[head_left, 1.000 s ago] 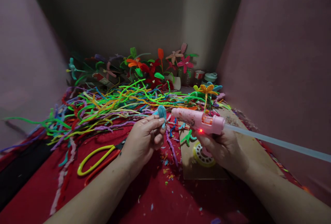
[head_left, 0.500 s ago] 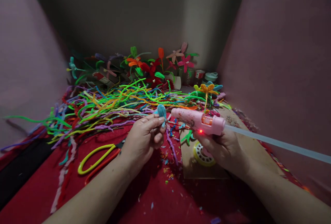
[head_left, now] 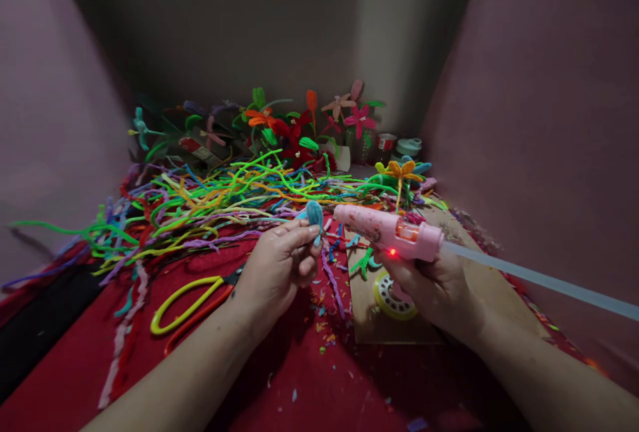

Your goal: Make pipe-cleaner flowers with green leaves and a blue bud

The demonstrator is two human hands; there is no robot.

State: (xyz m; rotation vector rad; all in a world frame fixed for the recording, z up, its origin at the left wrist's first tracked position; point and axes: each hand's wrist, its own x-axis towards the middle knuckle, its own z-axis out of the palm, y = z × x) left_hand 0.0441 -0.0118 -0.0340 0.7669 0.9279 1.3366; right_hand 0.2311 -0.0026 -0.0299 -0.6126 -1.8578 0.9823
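Between thumb and fingers, my left hand (head_left: 282, 259) pinches a blue pipe-cleaner petal (head_left: 314, 214), its looped end pointing up. My right hand (head_left: 434, 292) is wrapped round a pink hot glue gun (head_left: 382, 225), with a red light lit on its side. The nozzle points left toward the petal, a small gap apart from it. A long translucent glue stick (head_left: 539, 277) juts from the back of the gun. Below the gun, a yellow-rimmed round piece with holes (head_left: 395, 295) lies on a brown board (head_left: 377, 332). My right fingers are partly hidden behind the gun.
Scissors with yellow and red handles (head_left: 187, 304) lie beside my left forearm. Heaped pipe cleaners (head_left: 214, 189) stretch across the red cloth (head_left: 279, 379), which is dotted with scraps. Finished pipe-cleaner flowers (head_left: 359, 119) stand at the back wall, and a yellow-orange one (head_left: 401, 171) stands nearer, at right.
The glue gun in my right hand has shifted slightly right, away from the petal, and its rear tilts a little lower. My left hand has barely moved.
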